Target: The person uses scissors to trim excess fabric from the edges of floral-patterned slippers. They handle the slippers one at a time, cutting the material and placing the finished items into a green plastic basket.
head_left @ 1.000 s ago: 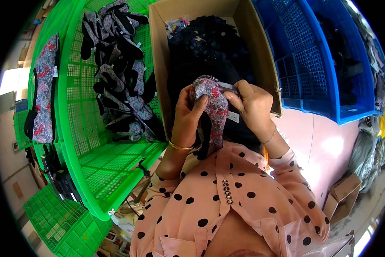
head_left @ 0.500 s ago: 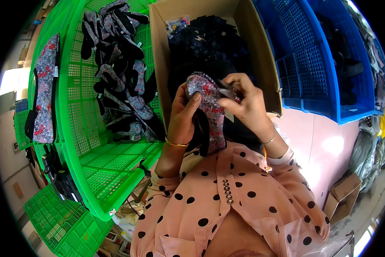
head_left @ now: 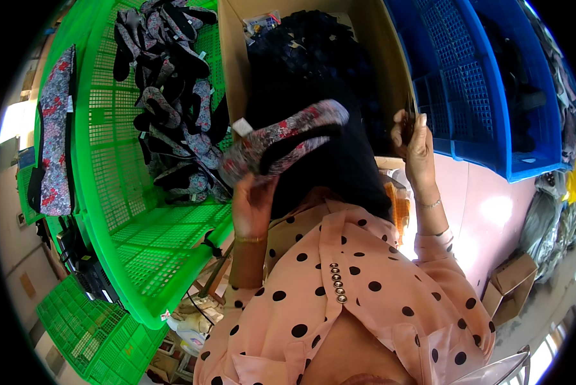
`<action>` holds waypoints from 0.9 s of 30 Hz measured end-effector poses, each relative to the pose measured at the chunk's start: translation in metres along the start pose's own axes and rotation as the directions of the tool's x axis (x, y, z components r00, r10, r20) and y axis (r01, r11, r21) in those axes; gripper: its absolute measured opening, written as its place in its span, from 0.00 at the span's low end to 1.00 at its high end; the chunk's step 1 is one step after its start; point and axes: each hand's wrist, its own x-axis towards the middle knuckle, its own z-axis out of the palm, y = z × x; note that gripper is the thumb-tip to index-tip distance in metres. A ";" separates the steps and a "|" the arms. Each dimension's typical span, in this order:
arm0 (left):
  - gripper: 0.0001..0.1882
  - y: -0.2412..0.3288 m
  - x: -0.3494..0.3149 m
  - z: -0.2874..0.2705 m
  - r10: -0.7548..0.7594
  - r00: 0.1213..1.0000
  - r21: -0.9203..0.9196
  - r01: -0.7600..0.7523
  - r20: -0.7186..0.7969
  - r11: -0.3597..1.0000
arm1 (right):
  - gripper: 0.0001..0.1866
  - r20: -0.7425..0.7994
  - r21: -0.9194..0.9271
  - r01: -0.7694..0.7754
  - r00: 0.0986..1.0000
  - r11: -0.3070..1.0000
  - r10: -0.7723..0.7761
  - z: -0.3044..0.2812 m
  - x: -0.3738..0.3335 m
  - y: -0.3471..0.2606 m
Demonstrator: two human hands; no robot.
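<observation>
My left hand (head_left: 253,208) grips one end of a padded floral strap (head_left: 285,133), grey and red with black edging and a white tag. The strap tilts up to the right over dark cloth below the carton and is slightly blurred. At the carton's right edge, well apart from the strap, is my right hand (head_left: 417,144). Its fingers are closed around a small dark thing, mostly hidden, whose kind I cannot make out. A heap of similar floral straps (head_left: 201,106) lies in the green crate (head_left: 127,256) to my left.
An open cardboard carton (head_left: 235,64) ahead holds dark scraps (head_left: 307,51) and a small packet. The blue crate (head_left: 451,83) stands at right with dark pieces inside. Another floral strap (head_left: 57,141) hangs beyond the green crate's left rim. A small carton (head_left: 512,289) sits lower right.
My hands have come apart. The left hand has moved left with the strap, which now tilts up to the right. My right hand has moved away to the carton's right edge.
</observation>
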 end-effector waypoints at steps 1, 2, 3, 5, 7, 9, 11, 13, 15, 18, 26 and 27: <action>0.20 -0.003 -0.012 -0.009 -0.061 0.998 0.015 0.061 0.003 0.998 | 0.26 0.003 -0.054 -0.008 1.000 0.999 0.008 -0.007 -0.005 0.006; 0.20 -0.002 -0.025 -0.015 -0.083 0.993 0.176 0.097 -0.082 0.980 | 0.25 0.037 -0.093 -0.020 0.999 0.995 0.023 -0.014 -0.010 0.010; 0.19 0.002 -0.035 -0.020 -0.091 0.982 0.332 0.142 -0.165 0.933 | 0.24 0.080 -0.134 -0.017 0.996 0.991 0.028 -0.020 -0.016 0.015; 0.20 0.002 -0.037 -0.026 0.189 0.962 0.660 -0.013 -0.197 0.751 | 0.23 0.162 -0.214 -0.008 0.986 0.977 0.044 -0.030 -0.028 0.024; 0.20 0.002 -0.027 -0.016 0.639 0.766 0.893 -0.334 0.070 0.302 | 0.21 0.168 -0.214 -0.007 0.985 0.977 0.044 -0.027 -0.037 0.032; 0.15 0.005 -0.011 0.022 0.645 0.676 0.904 -0.423 0.357 -0.057 | 0.20 0.209 -0.225 -0.027 0.975 0.974 0.076 -0.025 -0.043 0.034; 0.14 0.010 0.008 0.057 0.397 0.653 0.763 -0.575 0.645 -0.295 | 0.19 0.216 -0.238 -0.012 0.974 0.971 0.065 -0.020 -0.045 0.034; 0.14 0.003 0.026 0.099 0.257 0.614 0.665 -0.670 0.746 -0.329 | 0.19 0.230 -0.216 -0.002 0.972 0.976 0.053 -0.011 -0.044 0.035; 0.17 -0.005 0.044 0.115 0.098 0.570 0.565 -0.749 0.816 -0.345 | 0.19 0.249 -0.089 -0.055 0.965 0.994 0.076 -0.006 -0.041 0.039; 0.19 -0.016 0.056 0.127 -0.044 0.567 0.514 -0.774 0.822 -0.369 | 0.21 0.219 0.112 -0.128 0.970 0.985 0.102 0.015 -0.033 0.040; 0.18 -0.015 0.061 0.122 -0.092 0.617 0.577 -0.771 0.782 -0.271 | 0.07 0.192 0.224 -0.137 0.977 0.965 0.094 0.052 0.002 0.018; 0.17 -0.016 0.062 0.119 -0.101 0.643 0.612 -0.758 0.759 -0.224 | 0.06 0.182 0.235 -0.087 0.982 0.968 0.044 0.051 0.002 0.016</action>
